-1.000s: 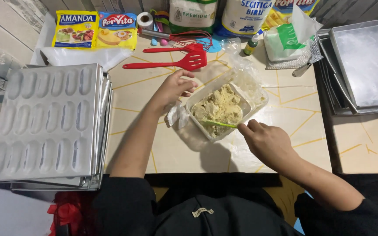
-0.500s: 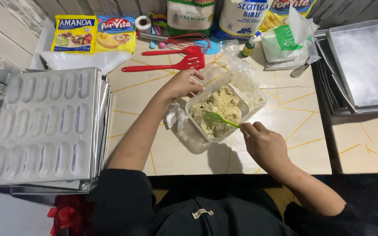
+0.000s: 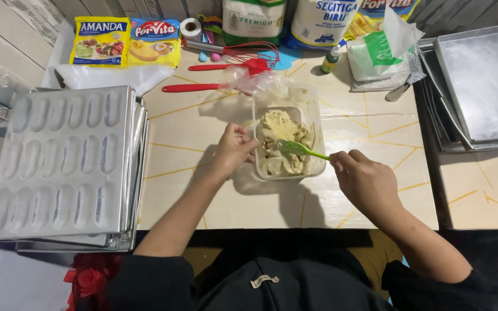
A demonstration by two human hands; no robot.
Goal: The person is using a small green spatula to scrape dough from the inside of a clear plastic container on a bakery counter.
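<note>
**Dough tub being worked on the counter**

Head view: the left hand is pressing against the left wall of a clear plastic tub, fingers curled loosely with nothing enclosed in its grip. The right hand is closing its grip on the handle of a green spatula, whose blade is lying on the pale dough inside the tub. The tub is sitting mid-counter, with clear plastic wrap bunching at its far end. A stack of moulded baking trays is resting well to the left. A red spatula is lying beyond the tub, and flat trays are sitting at far right.
</note>
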